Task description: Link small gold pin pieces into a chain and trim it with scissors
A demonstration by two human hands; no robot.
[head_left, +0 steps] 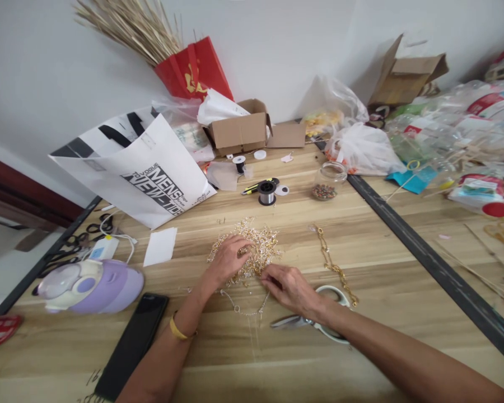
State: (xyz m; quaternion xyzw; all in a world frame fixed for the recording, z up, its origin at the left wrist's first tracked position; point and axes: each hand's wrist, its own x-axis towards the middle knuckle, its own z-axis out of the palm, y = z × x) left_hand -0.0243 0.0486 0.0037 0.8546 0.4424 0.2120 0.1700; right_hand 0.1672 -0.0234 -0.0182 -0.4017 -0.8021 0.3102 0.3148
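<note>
Loosely, the left hand (230,256) curves over the pile of beads (258,240) on the table (218,358), thumb and fingers apart. The right hand's (283,282) fingers are pressed together at the pile's edge; whether they pinch anything, I cannot tell. Just below, a silver chain (247,313) lies curved, near the scissors (292,322).

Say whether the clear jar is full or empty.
Partly filled: small brownish pieces lie in the bottom of the clear jar, with see-through glass above them.
</note>
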